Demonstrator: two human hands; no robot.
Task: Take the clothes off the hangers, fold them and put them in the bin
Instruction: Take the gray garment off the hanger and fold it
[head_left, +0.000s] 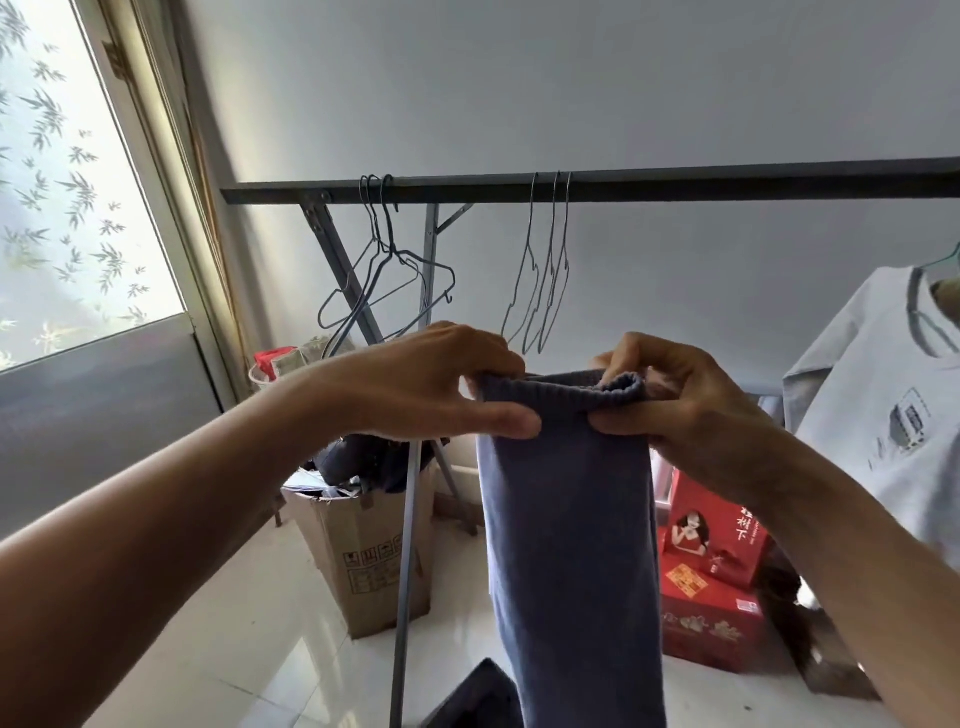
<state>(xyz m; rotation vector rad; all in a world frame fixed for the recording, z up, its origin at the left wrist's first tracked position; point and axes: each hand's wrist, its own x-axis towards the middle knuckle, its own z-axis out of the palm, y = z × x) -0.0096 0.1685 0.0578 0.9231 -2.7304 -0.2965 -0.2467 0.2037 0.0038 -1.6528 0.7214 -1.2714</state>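
**Blue knit off the rail, one shirt left to take down**

Both hands are up in front of the rack with the blue garment (566, 519) between them. The left hand (441, 384) pinches one corner of its ribbed edge, thumb in front and fingers curled behind. The right hand (675, 410) grips the other corner the same way, the rib bunched under its fingers. The cloth hangs straight down from that edge in a narrow strip, as if doubled lengthwise, so I'd judge the fold begun but not finished.

Behind it, the rail (623, 184) carries two bunches of bare wire hangers, one (384, 280) near its left end and another (545, 275) toward the middle. That looks like a fair share of the work done. Toward the rail's right end a pale grey shirt (872, 415) hangs on a green hanger (943, 262), not yet taken.

On the floor below the rail's left end stands a cardboard box (363, 551) with dark clothes (363, 462) heaped in its mouth. It is probably the bin, though I can't be sure from here. A rack leg (410, 519) stands between the hands and that box, and red cartons (711, 613) crowd the floor to the right.
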